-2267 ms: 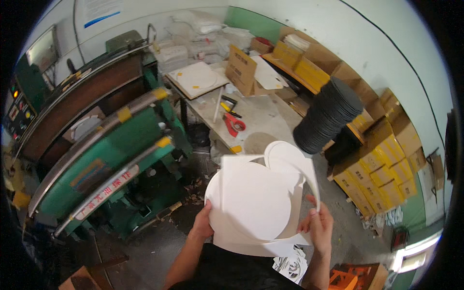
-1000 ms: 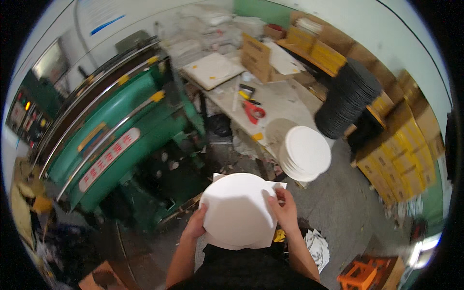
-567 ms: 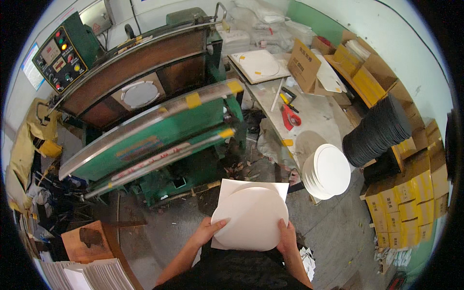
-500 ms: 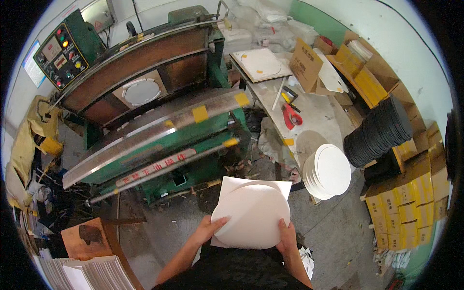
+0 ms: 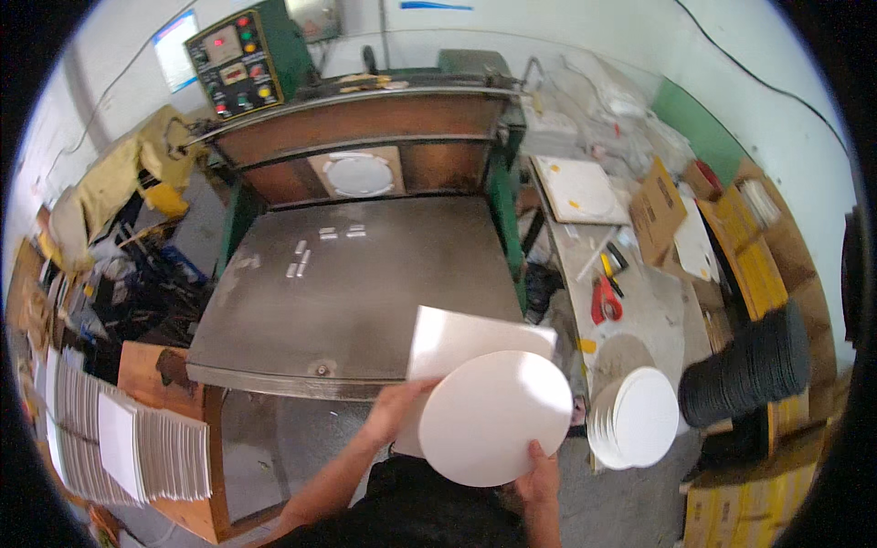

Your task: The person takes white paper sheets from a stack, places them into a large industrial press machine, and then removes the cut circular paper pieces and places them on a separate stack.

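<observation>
My right hand (image 5: 537, 484) grips the white disc (image 5: 495, 420). My left hand (image 5: 393, 413) is on the white square sheet (image 5: 470, 336) behind it; I can't see if it grips. The disc has slid to the right, so I think they're parting. Both are by the near right corner of the metal plate (image 5: 393, 283).

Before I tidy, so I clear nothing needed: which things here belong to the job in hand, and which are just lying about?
Seemingly the job's:
disc, in the right hand
sheet, at the left hand
disc stack
machine

Probably just lying about:
red tool
yellow-black tool
plastic bags
</observation>
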`<state>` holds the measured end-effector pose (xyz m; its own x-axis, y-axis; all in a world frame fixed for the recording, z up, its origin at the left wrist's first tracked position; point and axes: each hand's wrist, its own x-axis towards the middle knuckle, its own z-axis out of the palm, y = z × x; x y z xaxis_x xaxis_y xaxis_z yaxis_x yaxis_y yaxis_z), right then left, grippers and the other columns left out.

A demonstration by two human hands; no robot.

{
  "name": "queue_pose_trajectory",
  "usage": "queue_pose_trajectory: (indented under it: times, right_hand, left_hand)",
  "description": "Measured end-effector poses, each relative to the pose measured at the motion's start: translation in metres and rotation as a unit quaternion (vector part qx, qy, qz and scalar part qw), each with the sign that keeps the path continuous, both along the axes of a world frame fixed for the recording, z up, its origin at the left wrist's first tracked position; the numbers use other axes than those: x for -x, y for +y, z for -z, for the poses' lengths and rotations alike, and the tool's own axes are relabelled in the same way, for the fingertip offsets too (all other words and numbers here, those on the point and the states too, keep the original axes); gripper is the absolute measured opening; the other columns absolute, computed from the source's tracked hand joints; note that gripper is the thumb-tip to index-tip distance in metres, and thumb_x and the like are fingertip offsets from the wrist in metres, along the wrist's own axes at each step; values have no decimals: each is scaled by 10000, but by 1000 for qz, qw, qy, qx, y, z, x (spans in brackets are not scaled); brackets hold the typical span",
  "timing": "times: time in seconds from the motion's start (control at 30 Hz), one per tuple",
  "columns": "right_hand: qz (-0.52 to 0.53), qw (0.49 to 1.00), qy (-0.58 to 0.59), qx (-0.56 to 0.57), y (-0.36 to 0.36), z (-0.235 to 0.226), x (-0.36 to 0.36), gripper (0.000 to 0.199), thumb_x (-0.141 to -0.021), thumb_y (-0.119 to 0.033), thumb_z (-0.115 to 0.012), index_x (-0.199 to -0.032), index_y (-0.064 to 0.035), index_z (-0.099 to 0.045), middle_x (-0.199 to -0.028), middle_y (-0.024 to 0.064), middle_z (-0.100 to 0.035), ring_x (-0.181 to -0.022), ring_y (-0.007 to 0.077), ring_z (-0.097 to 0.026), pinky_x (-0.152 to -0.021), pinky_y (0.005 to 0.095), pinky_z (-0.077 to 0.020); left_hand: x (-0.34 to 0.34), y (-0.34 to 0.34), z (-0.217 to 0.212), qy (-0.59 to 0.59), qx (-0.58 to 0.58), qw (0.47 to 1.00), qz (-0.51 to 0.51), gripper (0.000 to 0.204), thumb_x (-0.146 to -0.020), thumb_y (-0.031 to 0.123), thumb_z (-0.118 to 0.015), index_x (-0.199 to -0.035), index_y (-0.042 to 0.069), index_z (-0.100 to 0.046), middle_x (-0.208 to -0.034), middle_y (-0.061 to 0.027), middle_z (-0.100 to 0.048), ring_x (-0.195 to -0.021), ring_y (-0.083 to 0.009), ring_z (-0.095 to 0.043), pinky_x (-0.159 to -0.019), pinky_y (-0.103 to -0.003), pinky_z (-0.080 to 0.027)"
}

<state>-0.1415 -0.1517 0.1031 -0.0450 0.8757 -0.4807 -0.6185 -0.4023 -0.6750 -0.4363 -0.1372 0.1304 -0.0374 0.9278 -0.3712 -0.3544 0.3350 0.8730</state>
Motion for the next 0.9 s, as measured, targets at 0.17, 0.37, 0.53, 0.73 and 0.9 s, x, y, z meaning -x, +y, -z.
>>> queue_pose_trajectory:
  times: [0.17,0.37,0.53,0.73,0.9]
  right_hand:
    - [31,997,48,-49,38,-3,-21,524,-933,-55,-531,-1418,-40,-331,-1361,151,-475,-1227,324,-482,-1041,495,-408]
    - [37,997,54,-39,60,12,-12,537,-942,-58,-523,-1433,-52,-307,-1369,151,-456,-1240,333,-469,-1036,506,-412]
    - [27,998,34,-54,74,8,26,534,-944,-69,-522,-1432,-54,-306,-1387,160,-435,-1243,341,-466,-1026,508,-427]
    - [-29,963,-264,-45,83,-20,70,420,-969,-178,-500,-1328,30,-430,-1249,194,-544,-1136,299,-536,-973,450,-441]
    - [10,958,-284,26,86,-30,79,477,-970,-213,-525,-1348,54,-410,-1317,215,-508,-1183,334,-504,-1005,490,-410]
  left_hand:
    - [65,12,0,-17,-76,960,-269,491,-901,-35,-423,-1370,84,-507,-1352,-122,-502,-1134,-234,-548,-965,-346,-455]
    - [133,86,96,-54,-15,914,-401,563,-944,8,-411,-1485,90,-278,-1340,-139,-482,-1097,-255,-566,-838,-417,-523]
    - [154,163,127,-61,15,877,-477,576,-930,-16,-397,-1481,93,-268,-1320,-149,-471,-1060,-280,-568,-833,-434,-533]
    - [212,192,157,-101,15,893,-438,634,-923,39,-475,-1497,135,-223,-1274,-189,-486,-1014,-290,-597,-760,-441,-562]
    - [230,155,67,22,182,970,-162,689,-881,212,-616,-1473,128,-273,-988,-174,-626,-794,-289,-666,-689,-388,-572]
